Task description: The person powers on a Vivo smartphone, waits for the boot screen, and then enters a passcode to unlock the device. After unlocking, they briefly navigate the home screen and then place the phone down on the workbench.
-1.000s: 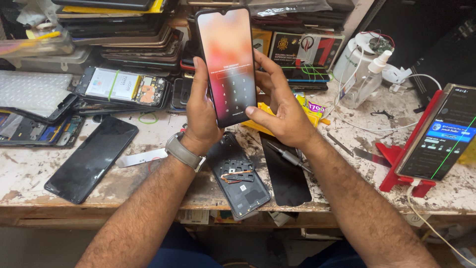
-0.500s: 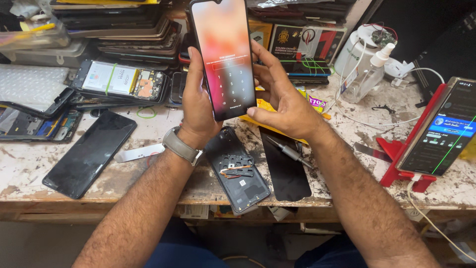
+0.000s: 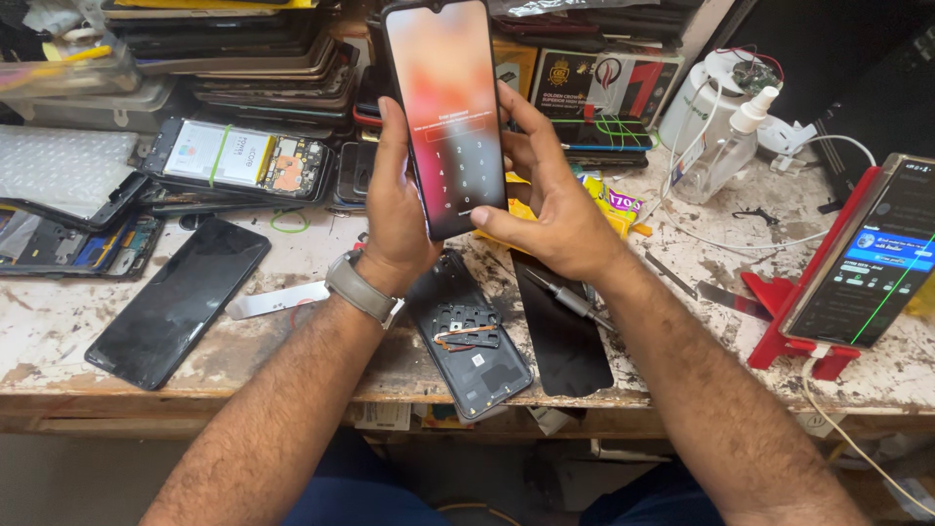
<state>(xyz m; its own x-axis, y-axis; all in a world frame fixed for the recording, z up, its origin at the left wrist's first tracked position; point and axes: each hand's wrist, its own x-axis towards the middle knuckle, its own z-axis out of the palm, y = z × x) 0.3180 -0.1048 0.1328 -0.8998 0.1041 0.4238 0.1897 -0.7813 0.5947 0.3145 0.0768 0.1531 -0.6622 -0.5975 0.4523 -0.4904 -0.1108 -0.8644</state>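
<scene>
Both hands hold a smartphone (image 3: 446, 107) upright above the workbench, its lit pinkish screen showing a number keypad. My left hand (image 3: 394, 209) grips the phone's left edge and back; a watch with a grey band sits on that wrist. My right hand (image 3: 550, 209) holds the right edge, thumb resting at the lower right of the screen. Below the hands a black phone back cover (image 3: 474, 353) lies inside-up, next to a dark screen panel (image 3: 562, 341) with a screwdriver (image 3: 565, 297) lying on it.
A black phone (image 3: 175, 302) lies on the worn bench (image 3: 292, 341) at left. Opened phones and stacked parts (image 3: 234, 161) crowd the back. At right a lit phone (image 3: 872, 258) leans on a red stand; a spray bottle (image 3: 726, 151) and white cables stand behind.
The phone has been raised slightly higher and closer to the camera. Both hands keep the same grip.
</scene>
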